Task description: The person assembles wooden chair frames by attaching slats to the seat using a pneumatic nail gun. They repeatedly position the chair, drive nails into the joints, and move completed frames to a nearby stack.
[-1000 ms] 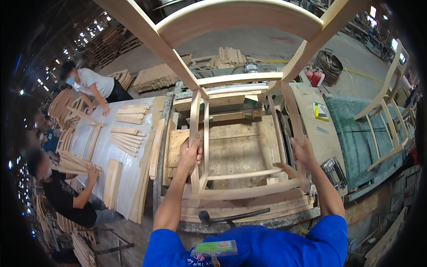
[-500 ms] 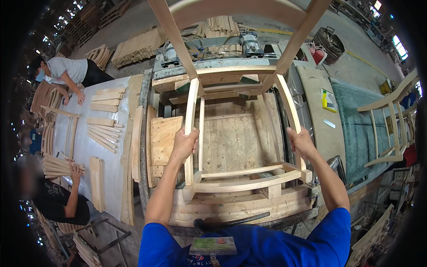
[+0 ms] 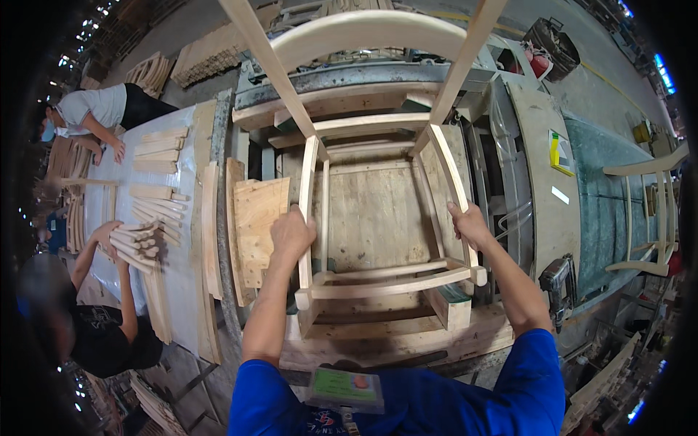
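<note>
A pale wooden chair frame (image 3: 385,284), without a seat, is held over the bench press, its curved back rail (image 3: 371,33) at the far side. My left hand (image 3: 293,234) is closed around its left side rail. On the right side rail my right hand (image 3: 469,225) grips, thumb inward and fingers partly hidden. Beneath the frame lies a wooden bed board (image 3: 378,211). Near the frame's front right corner, a wooden block (image 3: 452,309) with a green pad shows; whether the frame touches it I cannot tell.
At left, a co-worker in black holds a bundle of wooden slats (image 3: 136,245) over a table (image 3: 190,283); another in a light shirt leans over it. A black power tool (image 3: 558,291) hangs at right. Beyond stands another chair frame (image 3: 658,211) on a green-covered table (image 3: 600,211).
The chair frame has shifted away from me, uncovering the padded block near its front right corner. Both hands keep their hold. The co-worker in black has brought the slats rightward over the table.
</note>
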Motion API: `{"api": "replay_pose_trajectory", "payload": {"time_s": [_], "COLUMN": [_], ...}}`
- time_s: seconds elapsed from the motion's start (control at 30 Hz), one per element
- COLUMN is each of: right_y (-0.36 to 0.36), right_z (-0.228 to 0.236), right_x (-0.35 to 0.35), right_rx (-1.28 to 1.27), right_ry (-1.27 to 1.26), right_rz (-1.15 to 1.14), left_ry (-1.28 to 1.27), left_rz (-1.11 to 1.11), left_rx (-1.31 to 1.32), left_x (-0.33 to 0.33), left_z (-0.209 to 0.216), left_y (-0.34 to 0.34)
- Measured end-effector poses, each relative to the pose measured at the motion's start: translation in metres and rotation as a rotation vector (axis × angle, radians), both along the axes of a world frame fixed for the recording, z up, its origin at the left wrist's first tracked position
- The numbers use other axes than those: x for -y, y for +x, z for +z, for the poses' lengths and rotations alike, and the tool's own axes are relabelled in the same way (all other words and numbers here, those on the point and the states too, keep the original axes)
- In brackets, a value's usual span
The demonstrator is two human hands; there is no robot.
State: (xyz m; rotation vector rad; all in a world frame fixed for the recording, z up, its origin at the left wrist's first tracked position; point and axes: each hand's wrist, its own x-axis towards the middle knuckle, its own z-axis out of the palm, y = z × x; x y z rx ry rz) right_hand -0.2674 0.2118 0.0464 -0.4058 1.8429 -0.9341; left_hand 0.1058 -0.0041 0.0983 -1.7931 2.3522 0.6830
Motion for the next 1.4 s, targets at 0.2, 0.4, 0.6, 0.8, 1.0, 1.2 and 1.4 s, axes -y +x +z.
{"api": "replay_pose_trajectory", "payload": {"time_s": [0.2,0.4,0.6,0.8,1.0,1.2,1.4], "right_y": [0.015,0.028,0.063,0.058,0.062,0.035,-0.012], "right_z": [-0.019,0.007,0.013,0.011,-0.002,0.049,0.153], "right_x": [-0.019,-0.020,-0.023,-0.028,-0.031,-0.090,-0.266], "right_rx": [-0.463,-0.346,-0.274,-0.229,-0.432,-0.696,-1.434], "right_ry": [-0.002,0.016,0.024,0.050,-0.011,0.086,0.492], "right_rz": [0.141,0.169,0.169,0.249,0.218,0.616,0.418], "left_ry": [-0.418,-0.331,-0.249,-0.270,-0.282,-0.266,-0.351], "left_rz": [-0.092,-0.086,-0.026,-0.006,0.023,0.256,0.196], "left_rx": [0.182,0.237,0.168,0.170,0.244,0.309,0.386], "left_x": [-0.030,-0.020,-0.036,-0.041,-0.035,-0.006,-0.010], "left_z": [-0.013,-0.051,-0.053,-0.049,-0.044,-0.039,-0.051], "left_y": [-0.007,0.010,0.043,0.042,0.035,0.011,0.011]}}
